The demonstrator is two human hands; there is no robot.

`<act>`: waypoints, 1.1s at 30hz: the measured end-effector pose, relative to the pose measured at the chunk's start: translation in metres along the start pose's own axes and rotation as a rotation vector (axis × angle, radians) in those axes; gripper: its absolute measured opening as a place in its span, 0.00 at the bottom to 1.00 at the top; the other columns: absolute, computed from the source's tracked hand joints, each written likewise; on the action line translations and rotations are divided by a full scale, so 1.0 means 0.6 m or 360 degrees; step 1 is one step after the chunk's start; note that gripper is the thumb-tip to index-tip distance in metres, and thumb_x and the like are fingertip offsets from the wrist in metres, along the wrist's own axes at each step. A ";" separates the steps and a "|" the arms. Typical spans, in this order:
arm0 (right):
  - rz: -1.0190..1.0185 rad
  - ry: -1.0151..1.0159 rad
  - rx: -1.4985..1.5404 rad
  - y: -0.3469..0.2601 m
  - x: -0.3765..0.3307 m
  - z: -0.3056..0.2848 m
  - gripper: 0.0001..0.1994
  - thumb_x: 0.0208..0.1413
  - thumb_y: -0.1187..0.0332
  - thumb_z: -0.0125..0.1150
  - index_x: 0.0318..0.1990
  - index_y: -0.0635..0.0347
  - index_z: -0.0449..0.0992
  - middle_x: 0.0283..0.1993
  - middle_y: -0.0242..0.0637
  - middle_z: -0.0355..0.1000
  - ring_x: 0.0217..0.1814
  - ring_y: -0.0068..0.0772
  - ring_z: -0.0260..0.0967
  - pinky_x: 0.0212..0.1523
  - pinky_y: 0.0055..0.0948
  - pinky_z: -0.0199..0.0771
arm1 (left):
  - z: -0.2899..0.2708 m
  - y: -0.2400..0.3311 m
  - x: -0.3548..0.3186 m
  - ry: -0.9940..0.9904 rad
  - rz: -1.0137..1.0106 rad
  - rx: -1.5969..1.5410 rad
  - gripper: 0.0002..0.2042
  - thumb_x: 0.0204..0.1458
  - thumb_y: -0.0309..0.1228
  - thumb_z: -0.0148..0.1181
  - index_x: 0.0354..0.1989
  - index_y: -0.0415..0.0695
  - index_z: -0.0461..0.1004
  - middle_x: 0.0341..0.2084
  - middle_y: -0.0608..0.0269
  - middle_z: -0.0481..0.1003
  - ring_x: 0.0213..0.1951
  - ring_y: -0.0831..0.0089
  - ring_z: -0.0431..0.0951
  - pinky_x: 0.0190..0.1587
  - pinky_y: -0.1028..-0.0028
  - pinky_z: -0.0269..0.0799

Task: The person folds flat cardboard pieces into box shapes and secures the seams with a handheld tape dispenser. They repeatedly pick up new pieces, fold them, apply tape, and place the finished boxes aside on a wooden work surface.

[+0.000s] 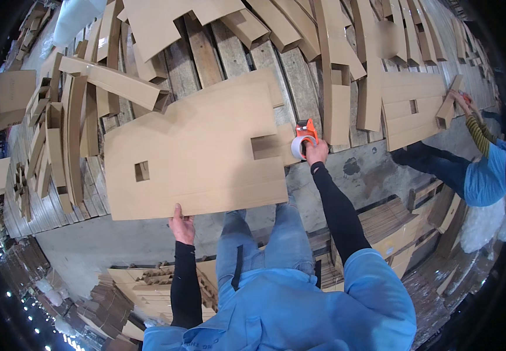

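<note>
A large flat cardboard sheet (200, 146) lies in front of me on the wooden slatted platform. It has a small square hole at its left and a notch in its right side. My left hand (182, 225) grips the sheet's near edge, thumb on top and the other fingers underneath. In my right hand (317, 152) is an orange tape dispenser (307, 131) with a roll of pale tape, held at the sheet's right edge, beside the notch. Whether the tape touches the cardboard cannot be made out.
Long folded cardboard tubes (115, 82) lie across the platform (226, 55) at left and far right. A co-worker (484, 175) at the right handles a cardboard piece next to another flat sheet (414, 96). Behind me, stacked cardboard (381, 225) stands on the concrete floor (100, 248).
</note>
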State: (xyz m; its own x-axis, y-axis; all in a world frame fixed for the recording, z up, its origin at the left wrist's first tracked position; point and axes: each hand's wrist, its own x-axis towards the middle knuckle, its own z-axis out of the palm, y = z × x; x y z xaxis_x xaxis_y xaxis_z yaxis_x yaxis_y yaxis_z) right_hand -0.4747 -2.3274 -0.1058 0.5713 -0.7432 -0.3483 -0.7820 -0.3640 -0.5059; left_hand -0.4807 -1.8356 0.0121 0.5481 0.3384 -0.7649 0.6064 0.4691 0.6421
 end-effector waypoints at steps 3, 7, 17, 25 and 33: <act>-0.0116 0.0105 0.0190 0.002 -0.017 -0.003 0.25 0.46 0.65 0.70 0.53 0.65 0.77 0.49 0.57 0.75 0.54 0.56 0.73 0.55 0.45 0.72 | -0.006 -0.021 -0.019 0.0100 -0.0073 0.0047 0.22 0.57 0.34 0.66 0.59 0.53 0.67 0.47 0.65 0.74 0.46 0.66 0.76 0.41 0.65 0.79; -0.0933 0.0072 0.0258 -0.109 -0.114 -0.082 0.33 0.47 0.66 0.70 0.62 0.67 0.67 0.58 0.53 0.69 0.59 0.53 0.69 0.60 0.45 0.69 | 0.005 -0.037 -0.022 0.0256 -0.0011 0.0045 0.20 0.58 0.36 0.65 0.58 0.50 0.70 0.50 0.63 0.74 0.47 0.66 0.77 0.43 0.65 0.80; -0.2381 -0.0354 -0.0421 -0.204 -0.271 0.085 0.21 0.53 0.60 0.58 0.55 0.51 0.72 0.66 0.42 0.64 0.72 0.49 0.58 0.70 0.60 0.55 | 0.068 -0.099 0.006 -0.0097 -0.0116 -0.0066 0.21 0.59 0.43 0.64 0.52 0.40 0.73 0.49 0.61 0.75 0.47 0.70 0.73 0.50 0.67 0.72; -0.2181 -0.1361 -0.0892 -0.255 -0.209 0.118 0.11 0.43 0.63 0.63 0.35 0.55 0.81 0.44 0.41 0.79 0.49 0.48 0.77 0.47 0.48 0.76 | 0.047 0.009 -0.103 0.0181 0.1873 0.2248 0.35 0.41 0.34 0.75 0.58 0.40 0.66 0.66 0.44 0.60 0.65 0.47 0.61 0.67 0.45 0.56; -0.2246 -0.2151 -0.1355 -0.374 -0.089 0.219 0.27 0.46 0.49 0.65 0.41 0.69 0.82 0.39 0.57 0.79 0.46 0.55 0.77 0.50 0.48 0.75 | 0.078 0.078 0.092 -0.0492 0.1818 0.2697 0.32 0.36 0.41 0.77 0.49 0.42 0.70 0.70 0.45 0.56 0.72 0.47 0.53 0.72 0.48 0.48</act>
State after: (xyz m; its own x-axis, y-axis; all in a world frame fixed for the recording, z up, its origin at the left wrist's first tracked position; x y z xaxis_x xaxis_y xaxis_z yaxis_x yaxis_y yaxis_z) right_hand -0.2967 -2.1325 -0.0772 0.2058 0.8053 -0.5560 0.5522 -0.5646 -0.6134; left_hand -0.3953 -1.8335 0.0025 0.9289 -0.3352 -0.1573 -0.2893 -0.9222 0.2568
